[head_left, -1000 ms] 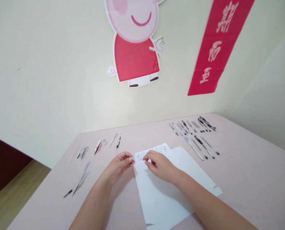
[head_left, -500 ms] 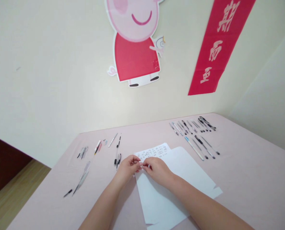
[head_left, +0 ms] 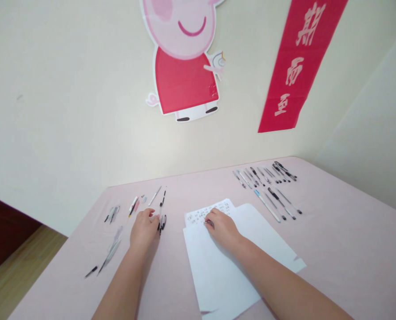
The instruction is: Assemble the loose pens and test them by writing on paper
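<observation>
My right hand [head_left: 222,226] is closed in a pinch over the handwritten sheet [head_left: 196,218]. A small, thin piece shows at its fingertips, too small to name. Under that hand and forearm lie blank white sheets [head_left: 218,275], partly covering the written one. My left hand [head_left: 144,229] is on the table to the left of the paper, its fingers bent and a little apart. Its thumb side is right beside black pen caps and clear pen parts [head_left: 164,222], perhaps touching them. Nothing shows between the left fingers.
Several pens and refills [head_left: 263,175] lie in a row at the back right, with a second group [head_left: 279,204] in front. On the left are more pen parts [head_left: 112,214], a white pen [head_left: 154,195] and a black piece [head_left: 91,272]. Behind the table stands a wall.
My hands have come apart from their shared pinch above the paper. The left moved left to the black pen caps; the right stayed over the paper, slightly further up. The view shifted a little.
</observation>
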Motion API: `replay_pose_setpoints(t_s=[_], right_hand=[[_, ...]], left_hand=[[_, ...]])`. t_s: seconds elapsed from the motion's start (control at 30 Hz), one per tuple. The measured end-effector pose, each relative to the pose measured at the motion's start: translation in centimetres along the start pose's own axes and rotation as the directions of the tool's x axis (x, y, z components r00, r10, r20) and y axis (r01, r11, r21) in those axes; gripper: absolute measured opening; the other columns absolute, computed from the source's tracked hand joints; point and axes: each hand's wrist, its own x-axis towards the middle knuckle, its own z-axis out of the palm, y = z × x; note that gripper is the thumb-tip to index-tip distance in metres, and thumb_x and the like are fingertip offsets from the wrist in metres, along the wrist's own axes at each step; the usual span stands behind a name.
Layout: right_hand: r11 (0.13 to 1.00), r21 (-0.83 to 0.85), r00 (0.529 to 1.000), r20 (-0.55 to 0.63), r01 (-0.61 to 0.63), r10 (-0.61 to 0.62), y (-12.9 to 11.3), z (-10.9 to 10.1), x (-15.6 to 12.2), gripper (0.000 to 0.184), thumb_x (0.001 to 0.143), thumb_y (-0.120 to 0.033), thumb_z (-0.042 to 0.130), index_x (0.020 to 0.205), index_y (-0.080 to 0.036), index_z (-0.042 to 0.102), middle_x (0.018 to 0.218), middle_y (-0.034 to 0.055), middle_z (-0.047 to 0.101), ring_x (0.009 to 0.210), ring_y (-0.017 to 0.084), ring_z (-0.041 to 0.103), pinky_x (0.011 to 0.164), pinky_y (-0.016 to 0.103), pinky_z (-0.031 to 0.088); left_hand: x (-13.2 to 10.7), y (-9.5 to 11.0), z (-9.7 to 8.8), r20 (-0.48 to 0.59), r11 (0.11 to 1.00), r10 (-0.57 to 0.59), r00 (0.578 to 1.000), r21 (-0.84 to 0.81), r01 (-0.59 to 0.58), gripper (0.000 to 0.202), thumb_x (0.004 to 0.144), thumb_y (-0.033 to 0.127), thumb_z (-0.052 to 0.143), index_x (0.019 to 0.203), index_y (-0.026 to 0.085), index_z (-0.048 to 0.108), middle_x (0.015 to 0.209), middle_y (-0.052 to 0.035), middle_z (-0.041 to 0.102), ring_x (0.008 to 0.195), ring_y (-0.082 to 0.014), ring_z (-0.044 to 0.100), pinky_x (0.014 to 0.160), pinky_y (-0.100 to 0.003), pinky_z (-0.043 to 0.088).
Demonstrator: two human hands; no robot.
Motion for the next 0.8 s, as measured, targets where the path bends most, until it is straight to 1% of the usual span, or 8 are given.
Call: replay_pose_setpoints(t_s=[0.1, 0.23, 0.33, 0.43, 0.53, 0.67, 0.8], right_hand=[[1.0, -0.001, 1.0, -0.014, 0.0, 0.0, 0.1, 0.2, 0.0, 0.009, 0.076, -0.019, 0.053, 0.082, -0.021, 0.06, 0.087, 0.0015, 0.057, 0.081, 0.014, 0.053, 0.068, 0.023, 0.035], [1.0, 0.013, 1.0, -0.029, -0.002, 0.002, 0.2, 0.3, -0.1, 0.009, 0.076, -0.02, 0.054, 0.085, -0.021, 0.059, 0.088, 0.0013, 0.056, 0.081, 0.014, 0.053, 0.069, 0.022, 0.035], [1.0, 0.022, 1.0, -0.027, 0.003, -0.002, 0.2, 0.2, -0.1, 0.01, 0.077, -0.02, 0.054, 0.086, -0.021, 0.058, 0.088, 0.0012, 0.056, 0.081, 0.013, 0.053, 0.07, 0.022, 0.035], [1.0, 0.023, 1.0, -0.024, -0.001, 0.001, 0.2, 0.2, -0.1, 0.012, 0.077, -0.02, 0.053, 0.088, -0.021, 0.059, 0.089, 0.0014, 0.056, 0.082, 0.013, 0.053, 0.071, 0.022, 0.035], [1.0, 0.021, 1.0, -0.02, -0.006, 0.006, 0.2, 0.2, -0.1, 0.013, 0.078, -0.021, 0.053, 0.089, -0.021, 0.059, 0.091, 0.0019, 0.056, 0.083, 0.014, 0.053, 0.072, 0.022, 0.036], [1.0, 0.029, 1.0, -0.026, -0.001, 0.002, 0.1, 0.2, -0.1, 0.014, 0.079, -0.02, 0.051, 0.09, -0.02, 0.059, 0.092, 0.0026, 0.056, 0.083, 0.014, 0.054, 0.072, 0.023, 0.036], [0.999, 0.047, 1.0, -0.024, 0.001, 0.0, 0.1, 0.1, -0.1, 0.015, 0.079, -0.02, 0.051, 0.091, -0.02, 0.059, 0.092, 0.0028, 0.056, 0.082, 0.014, 0.054, 0.072, 0.023, 0.036]], left_hand=[[0.8, -0.2, 0.6, 0.014, 0.999, -0.03, 0.999, -0.01, 0.03, 0.026, 0.072, 0.034, 0.05, 0.091, 0.016, 0.055, 0.086, -0.0118, 0.058, 0.082, -0.0251, 0.056, 0.072, -0.037, 0.042], [1.8, -0.1, 0.8, 0.077, 0.993, -0.117, 0.99, 0.016, 0.116, 0.029, 0.069, 0.038, 0.053, 0.09, 0.017, 0.052, 0.081, -0.0091, 0.059, 0.076, -0.0241, 0.058, 0.065, -0.035, 0.042], [2.2, 0.2, 0.6, 0.124, 0.988, -0.154, 0.98, 0.048, 0.149, 0.031, 0.067, 0.038, 0.055, 0.091, 0.018, 0.05, 0.076, -0.0068, 0.059, 0.071, -0.0231, 0.059, 0.062, -0.033, 0.041], [2.3, 0.6, 0.2, 0.132, 0.984, -0.171, 0.976, 0.081, 0.162, 0.027, 0.067, 0.034, 0.056, 0.088, 0.019, 0.049, 0.075, -0.0065, 0.06, 0.07, -0.0227, 0.059, 0.062, -0.033, 0.041], [2.4, 1.0, 0.1, 0.14, 0.98, -0.184, 0.973, 0.098, 0.171, 0.023, 0.068, 0.032, 0.054, 0.086, 0.018, 0.049, 0.077, -0.008, 0.061, 0.074, -0.0236, 0.06, 0.063, -0.033, 0.041], [2.6, 1.3, 0.2, 0.203, 0.979, -0.176, 0.963, 0.135, 0.151, 0.024, 0.066, 0.03, 0.052, 0.086, 0.018, 0.048, 0.081, -0.0104, 0.063, 0.079, -0.0249, 0.061, 0.062, -0.031, 0.041], [2.6, 1.4, 0.0, 0.247, 0.961, -0.203, 0.948, 0.237, 0.144, 0.025, 0.06, 0.024, 0.053, 0.084, 0.018, 0.049, 0.081, -0.0134, 0.065, 0.08, -0.0271, 0.062, 0.059, -0.03, 0.041]])
